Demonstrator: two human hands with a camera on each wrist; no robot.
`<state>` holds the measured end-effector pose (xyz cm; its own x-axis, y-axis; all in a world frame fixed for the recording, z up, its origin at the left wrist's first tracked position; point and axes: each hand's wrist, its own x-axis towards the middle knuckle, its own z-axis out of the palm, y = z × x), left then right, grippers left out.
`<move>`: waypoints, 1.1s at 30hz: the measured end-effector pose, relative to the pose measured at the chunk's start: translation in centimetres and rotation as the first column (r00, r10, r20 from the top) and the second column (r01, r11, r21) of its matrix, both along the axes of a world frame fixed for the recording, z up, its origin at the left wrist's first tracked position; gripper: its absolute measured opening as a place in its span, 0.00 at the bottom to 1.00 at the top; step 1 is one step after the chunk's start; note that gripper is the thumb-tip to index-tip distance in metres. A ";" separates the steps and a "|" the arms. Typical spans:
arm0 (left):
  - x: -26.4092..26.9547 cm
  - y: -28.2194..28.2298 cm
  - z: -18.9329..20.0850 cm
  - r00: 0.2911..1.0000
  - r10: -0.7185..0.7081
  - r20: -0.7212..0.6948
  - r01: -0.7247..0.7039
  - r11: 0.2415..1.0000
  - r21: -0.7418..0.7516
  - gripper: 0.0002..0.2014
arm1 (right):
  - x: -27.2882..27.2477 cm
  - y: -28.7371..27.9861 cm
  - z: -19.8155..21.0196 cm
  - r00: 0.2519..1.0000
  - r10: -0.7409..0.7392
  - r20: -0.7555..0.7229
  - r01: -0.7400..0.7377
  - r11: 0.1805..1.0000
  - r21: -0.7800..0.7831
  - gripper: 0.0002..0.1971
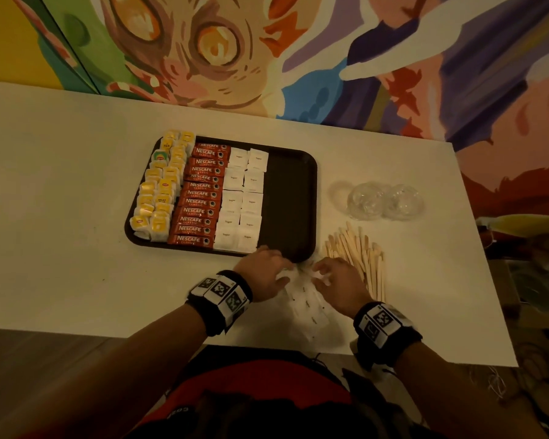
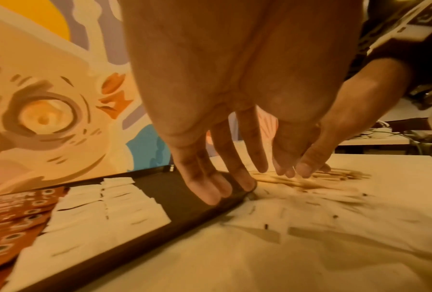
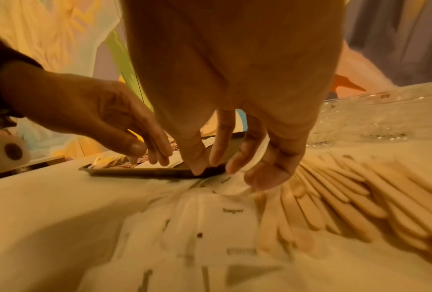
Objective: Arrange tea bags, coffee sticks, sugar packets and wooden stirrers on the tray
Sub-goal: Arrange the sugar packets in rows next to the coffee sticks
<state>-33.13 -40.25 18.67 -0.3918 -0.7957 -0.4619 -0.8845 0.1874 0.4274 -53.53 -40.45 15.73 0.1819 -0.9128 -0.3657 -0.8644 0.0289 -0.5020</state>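
Tea bags (image 1: 159, 188), coffee sticks (image 1: 200, 193) and most sugar packets (image 1: 243, 198) fill the tray (image 1: 293, 198); wooden stirrers (image 1: 360, 251) wait on the surface. Both hands (image 1: 263, 275) (image 1: 341, 285), fingers loose, reach over loose packets (image 1: 308, 304), gripping nothing.

Coffee sticks (image 1: 200, 194) – "NESCAFE CLASSIC"; sugar packets (image 1: 241, 201) – "Sugar"; tea bag (image 1: 166, 144) – "TEA".
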 end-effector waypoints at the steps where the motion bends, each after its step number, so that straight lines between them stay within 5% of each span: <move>1: -0.6 0.2 -0.2 1.000 -0.011 0.010 0.010 1.000 0.017 0.19 | -0.4 0.4 0.0 1.000 -0.003 -0.030 0.004 1.000 0.019 0.14; 6: -3.1 1.3 -1.6 0.998 -0.004 0.068 -0.002 0.996 0.091 0.20 | -1.4 2.2 -0.6 0.994 -0.033 -0.107 0.041 0.996 0.073 0.25; 18: -5.5 2.9 -2.9 0.983 0.128 0.134 -0.128 0.992 -0.011 0.23 | -1.7 2.9 -1.4 0.990 -0.135 0.038 0.130 0.983 0.127 0.28; 27: -5.3 3.0 -3.3 0.945 0.326 0.039 -0.328 0.933 0.148 0.15 | -2.3 2.1 -1.2 0.993 -0.098 0.068 0.092 0.993 0.079 0.20; 33: -3.8 2.2 -3.8 0.875 0.483 -0.013 -0.469 0.856 0.219 0.14 | -2.6 1.2 -1.5 0.983 -0.097 0.158 0.091 0.995 0.045 0.07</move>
